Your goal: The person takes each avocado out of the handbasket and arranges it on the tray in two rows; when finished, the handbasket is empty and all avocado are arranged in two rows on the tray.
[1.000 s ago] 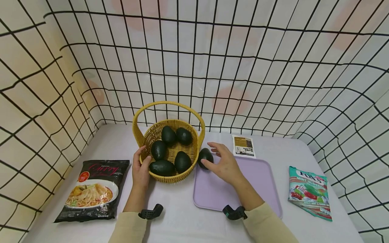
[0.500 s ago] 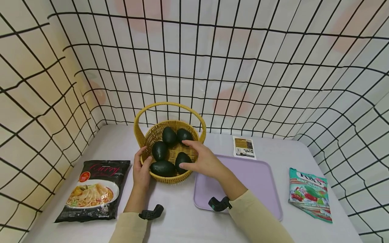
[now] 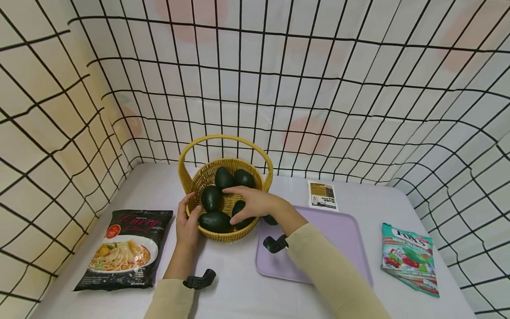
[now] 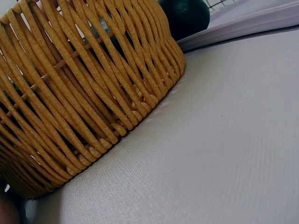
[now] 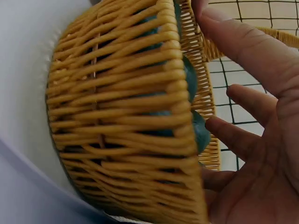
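A yellow wicker basket (image 3: 227, 236) with a tall handle holds several dark green avocados (image 3: 215, 222). My left hand (image 3: 187, 223) grips the basket's left rim, thumb over the inner side. Above the basket's right half, my right hand (image 3: 259, 204) reaches over the rim with thumb and fingers spread, nothing between them. Below it an avocado (image 3: 238, 207) lies in the basket, partly covered by the hand. Another avocado (image 3: 270, 220) rests on the lilac tray (image 3: 275, 270) just right of the basket, mostly hidden by the right wrist. The right wrist view has the basket's woven side up close.
A black noodle packet (image 3: 123, 250) lies at the left. Right of the tray is a teal candy bag (image 3: 410, 259). Behind the tray lies a small white and brown packet (image 3: 322, 195). A black wire grid (image 3: 260, 68) encloses the table's back and sides.
My right hand has left the avocado on the tray and moved left over the basket, fingers now above the avocados inside. The left hand stays on the rim.
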Motion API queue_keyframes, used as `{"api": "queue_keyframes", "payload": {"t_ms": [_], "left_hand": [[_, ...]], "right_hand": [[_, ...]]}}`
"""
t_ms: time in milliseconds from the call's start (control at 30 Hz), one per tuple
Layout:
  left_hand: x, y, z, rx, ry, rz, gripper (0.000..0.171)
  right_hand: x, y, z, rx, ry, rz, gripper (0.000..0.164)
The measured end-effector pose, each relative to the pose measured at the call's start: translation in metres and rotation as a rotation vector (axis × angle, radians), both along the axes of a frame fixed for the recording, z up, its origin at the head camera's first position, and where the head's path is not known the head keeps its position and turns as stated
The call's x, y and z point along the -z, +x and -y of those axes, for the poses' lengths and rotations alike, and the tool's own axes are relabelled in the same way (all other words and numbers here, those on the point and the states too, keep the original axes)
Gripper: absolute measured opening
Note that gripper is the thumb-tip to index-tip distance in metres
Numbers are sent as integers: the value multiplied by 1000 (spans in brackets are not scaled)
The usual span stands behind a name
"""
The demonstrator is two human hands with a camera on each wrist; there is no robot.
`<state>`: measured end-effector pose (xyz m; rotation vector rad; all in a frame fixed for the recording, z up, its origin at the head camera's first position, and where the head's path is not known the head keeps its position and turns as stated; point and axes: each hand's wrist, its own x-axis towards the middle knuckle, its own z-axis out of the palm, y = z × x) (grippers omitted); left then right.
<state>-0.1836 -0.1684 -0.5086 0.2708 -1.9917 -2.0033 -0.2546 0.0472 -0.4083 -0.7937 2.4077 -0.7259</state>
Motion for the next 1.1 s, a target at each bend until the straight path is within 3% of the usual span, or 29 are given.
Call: {"api": "queue_keyframes", "payload": {"t_ms": [433,800,1100], "left_hand": [[0,-1,1,18,8,12,46],[-1,0,1,20,0,28,46],[0,-1,1,14,14,16,46]], "right_hand": [[10,3,7,-69,119,-107,84],[15,3,8,-70,56,-131,83],[18,4,10,-79,87,-191,79]]}}
